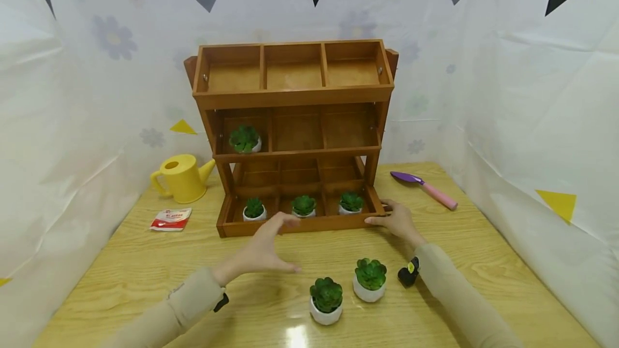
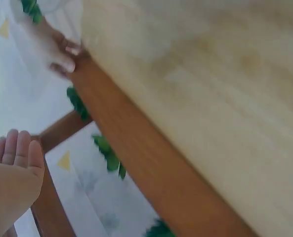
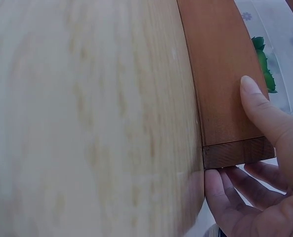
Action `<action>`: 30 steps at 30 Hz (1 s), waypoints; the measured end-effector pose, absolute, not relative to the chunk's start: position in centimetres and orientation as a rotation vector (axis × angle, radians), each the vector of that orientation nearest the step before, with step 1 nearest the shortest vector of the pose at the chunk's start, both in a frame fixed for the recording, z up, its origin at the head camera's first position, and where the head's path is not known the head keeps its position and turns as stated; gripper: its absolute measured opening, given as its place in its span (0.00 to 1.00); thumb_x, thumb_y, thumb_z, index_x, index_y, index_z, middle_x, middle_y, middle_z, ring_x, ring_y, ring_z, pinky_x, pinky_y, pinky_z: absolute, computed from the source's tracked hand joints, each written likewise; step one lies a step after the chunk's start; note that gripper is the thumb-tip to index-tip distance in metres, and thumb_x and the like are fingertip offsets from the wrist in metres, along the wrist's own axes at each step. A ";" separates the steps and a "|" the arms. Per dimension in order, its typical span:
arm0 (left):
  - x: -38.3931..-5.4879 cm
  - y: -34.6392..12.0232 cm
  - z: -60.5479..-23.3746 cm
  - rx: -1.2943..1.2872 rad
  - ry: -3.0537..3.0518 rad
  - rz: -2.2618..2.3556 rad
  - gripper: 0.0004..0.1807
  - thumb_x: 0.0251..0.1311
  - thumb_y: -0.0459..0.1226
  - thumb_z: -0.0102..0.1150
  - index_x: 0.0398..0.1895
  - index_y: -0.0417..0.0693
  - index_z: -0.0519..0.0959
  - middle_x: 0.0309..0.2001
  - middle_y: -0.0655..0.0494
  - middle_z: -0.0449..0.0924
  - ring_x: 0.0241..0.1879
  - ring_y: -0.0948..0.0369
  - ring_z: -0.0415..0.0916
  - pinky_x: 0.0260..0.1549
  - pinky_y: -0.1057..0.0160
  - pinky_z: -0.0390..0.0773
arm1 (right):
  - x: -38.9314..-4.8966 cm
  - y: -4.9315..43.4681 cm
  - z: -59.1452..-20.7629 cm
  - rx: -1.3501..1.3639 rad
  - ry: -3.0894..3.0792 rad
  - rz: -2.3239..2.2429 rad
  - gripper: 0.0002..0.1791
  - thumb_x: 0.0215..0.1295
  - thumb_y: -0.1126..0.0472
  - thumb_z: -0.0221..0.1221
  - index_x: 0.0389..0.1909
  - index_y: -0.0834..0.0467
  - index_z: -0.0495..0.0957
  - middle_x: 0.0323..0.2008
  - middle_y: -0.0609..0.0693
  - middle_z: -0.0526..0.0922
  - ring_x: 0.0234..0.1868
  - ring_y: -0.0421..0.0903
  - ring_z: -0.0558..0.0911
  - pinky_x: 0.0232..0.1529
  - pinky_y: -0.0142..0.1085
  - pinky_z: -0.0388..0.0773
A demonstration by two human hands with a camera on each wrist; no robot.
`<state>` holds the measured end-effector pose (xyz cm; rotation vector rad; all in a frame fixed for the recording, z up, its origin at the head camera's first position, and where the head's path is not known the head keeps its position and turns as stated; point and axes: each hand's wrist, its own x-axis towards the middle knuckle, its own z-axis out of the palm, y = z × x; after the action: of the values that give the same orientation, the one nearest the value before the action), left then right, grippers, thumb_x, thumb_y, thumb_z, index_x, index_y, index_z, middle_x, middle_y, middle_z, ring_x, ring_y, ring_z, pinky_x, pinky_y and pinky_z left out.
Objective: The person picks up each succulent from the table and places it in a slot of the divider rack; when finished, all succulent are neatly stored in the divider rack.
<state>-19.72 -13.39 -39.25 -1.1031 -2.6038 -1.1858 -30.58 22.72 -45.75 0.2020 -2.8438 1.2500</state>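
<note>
A three-tier brown wooden plant shelf [image 1: 295, 99] stands at the back of the table. My right hand [image 1: 399, 222] holds the right front corner of its bottom tray; in the right wrist view the thumb [image 3: 255, 98] lies on the front board and the fingers rest against its end. My left hand [image 1: 263, 248] hovers before the tray, thumb and fingers spread apart with nothing between them. Potted succulents sit in the bottom tray at left [image 1: 253, 209], middle [image 1: 303, 207] and right [image 1: 350, 203]. Another succulent [image 1: 245, 139] occupies the middle tier's left compartment.
Two potted succulents [image 1: 326, 301] [image 1: 369, 280] stand on the table [image 1: 145, 278] between my arms. Left of the shelf are a yellow watering can [image 1: 184, 179] and a red-white packet [image 1: 171, 219]. A trowel [image 1: 427, 189] with a pink handle lies to the right.
</note>
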 end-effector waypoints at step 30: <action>-18.7 -9.2 -44.0 -1.574 -2.923 -1.246 0.39 0.42 0.43 0.78 0.58 0.46 0.68 0.52 0.61 0.74 0.51 0.71 0.71 0.49 0.70 0.75 | -30.7 22.9 -46.1 0.237 -2.827 1.245 0.47 0.53 0.43 0.69 0.67 0.65 0.64 0.57 0.69 0.75 0.56 0.65 0.76 0.51 0.54 0.76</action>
<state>-18.68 -9.20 -44.02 -1.5735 -2.9235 -1.2461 -30.69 22.87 -46.09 0.2374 -2.8271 1.2453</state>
